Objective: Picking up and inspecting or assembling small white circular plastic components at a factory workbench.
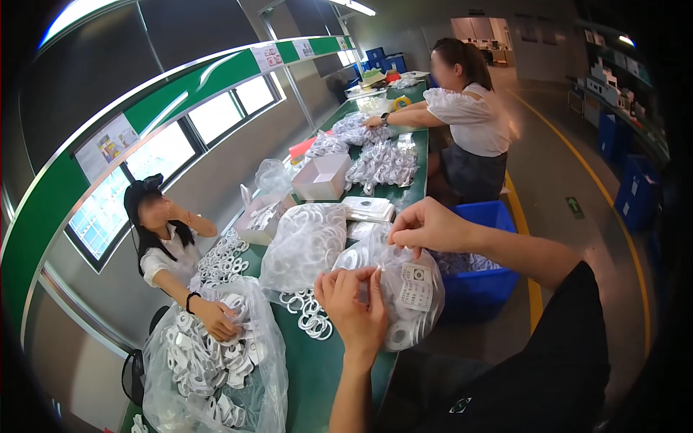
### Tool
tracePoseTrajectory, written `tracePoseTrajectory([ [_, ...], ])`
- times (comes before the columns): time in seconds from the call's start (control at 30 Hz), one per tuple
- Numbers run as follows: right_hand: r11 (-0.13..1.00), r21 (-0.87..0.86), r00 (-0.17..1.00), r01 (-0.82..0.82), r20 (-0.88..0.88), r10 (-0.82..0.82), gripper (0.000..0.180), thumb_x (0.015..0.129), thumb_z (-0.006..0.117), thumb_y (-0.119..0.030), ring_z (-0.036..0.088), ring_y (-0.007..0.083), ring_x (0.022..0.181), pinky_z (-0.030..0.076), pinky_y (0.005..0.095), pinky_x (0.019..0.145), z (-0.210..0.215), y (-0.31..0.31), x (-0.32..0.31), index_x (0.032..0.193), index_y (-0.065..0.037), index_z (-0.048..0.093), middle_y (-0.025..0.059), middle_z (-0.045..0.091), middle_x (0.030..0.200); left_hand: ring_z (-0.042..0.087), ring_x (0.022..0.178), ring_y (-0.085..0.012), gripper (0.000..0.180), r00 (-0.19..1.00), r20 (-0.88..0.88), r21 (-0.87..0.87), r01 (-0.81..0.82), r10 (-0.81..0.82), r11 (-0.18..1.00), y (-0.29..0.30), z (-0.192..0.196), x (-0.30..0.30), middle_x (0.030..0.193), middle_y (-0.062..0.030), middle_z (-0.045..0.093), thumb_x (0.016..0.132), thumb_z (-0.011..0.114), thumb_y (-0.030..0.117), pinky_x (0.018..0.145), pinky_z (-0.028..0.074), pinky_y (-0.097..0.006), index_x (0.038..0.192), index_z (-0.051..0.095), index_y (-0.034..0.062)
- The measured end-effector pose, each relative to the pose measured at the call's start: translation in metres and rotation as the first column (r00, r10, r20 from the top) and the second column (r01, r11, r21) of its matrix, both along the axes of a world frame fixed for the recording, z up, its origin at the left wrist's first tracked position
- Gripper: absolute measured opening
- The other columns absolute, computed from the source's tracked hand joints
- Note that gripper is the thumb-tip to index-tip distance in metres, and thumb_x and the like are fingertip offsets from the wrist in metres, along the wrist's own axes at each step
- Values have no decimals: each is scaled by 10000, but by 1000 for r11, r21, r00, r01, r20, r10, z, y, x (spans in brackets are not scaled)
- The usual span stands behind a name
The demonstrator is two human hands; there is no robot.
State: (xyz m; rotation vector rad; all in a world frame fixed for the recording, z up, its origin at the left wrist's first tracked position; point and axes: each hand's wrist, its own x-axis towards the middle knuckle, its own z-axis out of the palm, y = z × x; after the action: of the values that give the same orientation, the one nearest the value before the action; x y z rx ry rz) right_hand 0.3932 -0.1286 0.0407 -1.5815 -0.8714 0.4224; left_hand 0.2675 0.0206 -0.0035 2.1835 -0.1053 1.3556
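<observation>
One clear plastic bag (413, 317), translucent, creased, bulging with white ring-shaped parts (399, 334), white printed label (416, 286) outside; left hand (354, 307) and right hand (427, 226) pinch its upper edge.

Near tabletop (312, 375) leaves passage; stuffed bag (303, 244) blocks beyond.

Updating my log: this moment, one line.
left hand: pinching clear labelled plastic bag; right hand: at same bag; nearby: loose white rings, blue bin

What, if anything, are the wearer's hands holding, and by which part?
A clear labelled plastic bag, by its upper part: the left hand pinches it; the right hand is there too, its grip unclear.
</observation>
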Motion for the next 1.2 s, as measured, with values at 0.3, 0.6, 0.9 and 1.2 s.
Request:
tracePoseTrajectory([
  [0.3, 996, 90, 83, -20, 993, -88, 96, 731, 673, -112, 608, 177, 760, 503, 277, 564, 1, 0, -22, 760, -41, 615, 55, 594, 792, 494, 822, -245, 60, 1000, -18, 54, -11, 12, 998, 0, 2, 1, 740, -58, 559, 766, 675, 57, 884, 326, -377, 787, 620, 42],
  [0.6, 993, -115, -167, 39, 979, 120, 97, 687, 637, -109, 558, 163, 781, 479, 267, 556, 14, 3, -19, 696, -57, 556, 27, 524, 754, 492, 847, -253, 55, 998, -53, 41, 33, -31, 999, 2, 0, 3, 746, -63, 557, 780, 661, 60, 921, 306, -383, 803, 617, 35],
  [0.9, 982, 2, 6, -191, 1000, -1, 132, 655, 629, -49, 535, 208, 681, 470, 300, 527, 2, 18, -7, 656, -41, 498, 54, 492, 698, 482, 850, -246, 76, 990, -61, -90, 125, -131, 988, 3, -4, 1, 792, -70, 544, 788, 670, 69, 852, 341, -346, 807, 611, 25],
  [1.2, 912, 409, 200, -36, 897, -395, 178, 566, 629, 9, 503, 277, 553, 427, 326, 483, -23, 24, -21, 622, -52, 471, 82, 470, 624, 490, 778, -233, 65, 987, -67, -198, 130, -146, 972, 5, -6, 0, 714, -38, 538, 773, 693, 95, 913, 317, -382, 766, 637, 63],
])
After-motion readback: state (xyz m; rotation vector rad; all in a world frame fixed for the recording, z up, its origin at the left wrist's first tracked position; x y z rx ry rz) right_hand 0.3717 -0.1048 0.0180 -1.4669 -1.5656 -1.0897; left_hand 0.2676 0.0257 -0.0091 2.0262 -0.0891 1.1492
